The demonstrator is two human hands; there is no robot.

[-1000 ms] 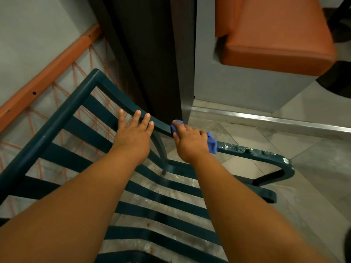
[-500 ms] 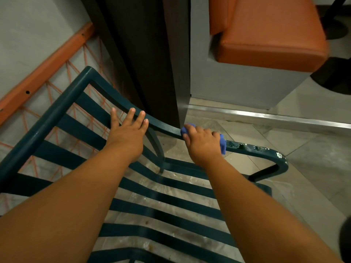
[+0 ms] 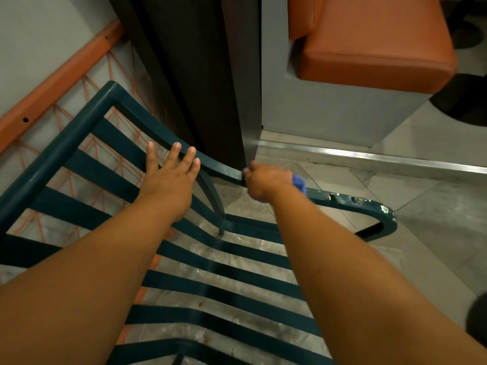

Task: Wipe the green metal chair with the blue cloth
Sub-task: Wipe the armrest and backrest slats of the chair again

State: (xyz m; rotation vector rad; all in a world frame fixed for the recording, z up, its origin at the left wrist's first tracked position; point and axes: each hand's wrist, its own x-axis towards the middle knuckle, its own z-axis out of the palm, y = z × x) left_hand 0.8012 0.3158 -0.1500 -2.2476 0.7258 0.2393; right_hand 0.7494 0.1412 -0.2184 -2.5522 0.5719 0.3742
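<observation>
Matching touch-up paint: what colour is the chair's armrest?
Dark teal green, with pale chipped spots near the armrest's curved end; head view.

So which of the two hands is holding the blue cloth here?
The right hand, curled round the blue cloth on the chair's armrest. The left hand rests flat, fingers spread, on the chair back.
</observation>
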